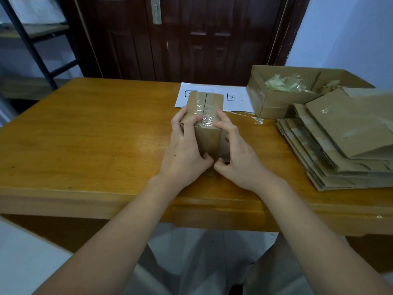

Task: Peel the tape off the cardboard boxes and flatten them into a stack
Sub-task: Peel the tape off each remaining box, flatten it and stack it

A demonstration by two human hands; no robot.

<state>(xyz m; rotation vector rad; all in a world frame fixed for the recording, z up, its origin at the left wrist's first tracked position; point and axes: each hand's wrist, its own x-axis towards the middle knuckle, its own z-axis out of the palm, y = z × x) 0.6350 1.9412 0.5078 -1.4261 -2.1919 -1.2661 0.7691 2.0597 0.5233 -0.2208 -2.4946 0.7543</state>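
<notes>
Landmark: box [204, 120], small, taped, standing on the table [85, 133] before the person, its far end over a white sheet [214, 92] with handwritten characters.
Left hand [185, 150]: wraps the box's left side, fingers curled over the top edge onto the tape [207, 116], thumb low at the near face.
Right hand [234, 154]: against the box's right side, fingers bent with tips at the tape near the top edge; grips loosely, whether a tape end is pinched cannot be told.
Tape: clear strip along the top seam, wrinkled where it folds over the near edge.
Right of box: stack [340, 145] of flattened cardboard; beyond it an open carton [276, 103] holding wads of peeled tape.
Step, by my reading: starting the peel at the near edge.
Doing it well: steady the box with the left, lift the wrinkled end with a fingernail, pull low and slow along the seam so the tape comes off whole and the cardboard skin stays on.
</notes>
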